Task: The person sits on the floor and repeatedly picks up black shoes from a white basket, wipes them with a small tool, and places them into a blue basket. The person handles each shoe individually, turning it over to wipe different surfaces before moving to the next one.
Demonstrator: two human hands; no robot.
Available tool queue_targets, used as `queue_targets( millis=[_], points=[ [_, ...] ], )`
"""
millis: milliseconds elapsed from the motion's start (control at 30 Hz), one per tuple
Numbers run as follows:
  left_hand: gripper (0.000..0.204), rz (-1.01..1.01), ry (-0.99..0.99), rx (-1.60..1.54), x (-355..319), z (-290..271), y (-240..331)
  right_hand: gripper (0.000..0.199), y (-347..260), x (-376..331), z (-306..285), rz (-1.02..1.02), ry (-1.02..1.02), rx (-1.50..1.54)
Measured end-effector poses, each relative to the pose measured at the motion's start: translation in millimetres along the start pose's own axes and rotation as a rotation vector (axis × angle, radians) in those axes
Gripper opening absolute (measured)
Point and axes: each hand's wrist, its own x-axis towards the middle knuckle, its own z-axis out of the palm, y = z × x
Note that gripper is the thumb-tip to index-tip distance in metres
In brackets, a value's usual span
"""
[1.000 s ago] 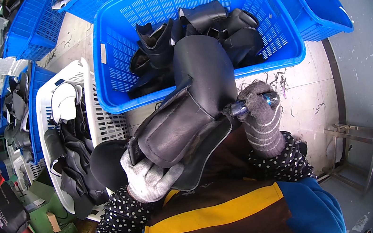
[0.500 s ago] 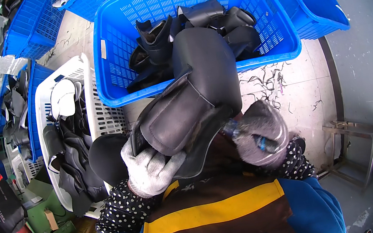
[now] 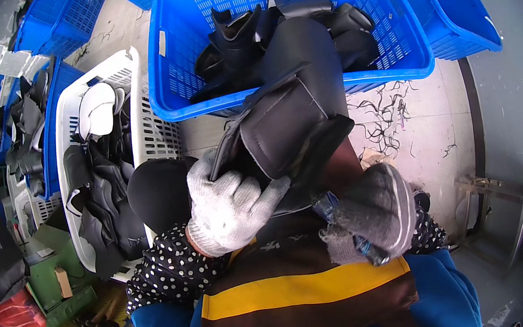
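A black leather boot upper (image 3: 285,120) with a stitched flap hangs before me, its rounded shaft pointing toward the large blue basket. My left hand (image 3: 230,201), in a pale grey knit glove, grips its near left edge, thumb on one side and fingers beneath the flap. My right hand (image 3: 375,214), in a darker grey glove with blue wrapping on the digits, is bent in front of my apron, apart from the upper. Its wrapped digits are spread from each other, and nothing shows between them. The upper's underside is mostly hidden.
The blue basket (image 3: 163,104) ahead holds several black uppers. A white basket (image 3: 137,107) at left contains black pieces and a white one. Beside it is a round black pad (image 3: 162,194). Dark scraps (image 3: 382,120) litter the floor; a metal stand (image 3: 499,190) is at right.
My right hand has dropped toward my apron, away from the upper. The left hand has shifted slightly right in the picture with the upper, which has tilted. The view has shifted too.
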Motion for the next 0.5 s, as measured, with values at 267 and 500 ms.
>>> queue_targets(
  millis=[267,500],
  points=[
    [0.034,0.014,0.06,-0.016,10,3,6,0.036,-27,17,1,-0.194,-0.099,-0.179],
    [0.034,-0.222,0.323,-0.153,12,7,-33,0.037,-17,33,4,-0.22,-0.109,-0.164]
  ],
)
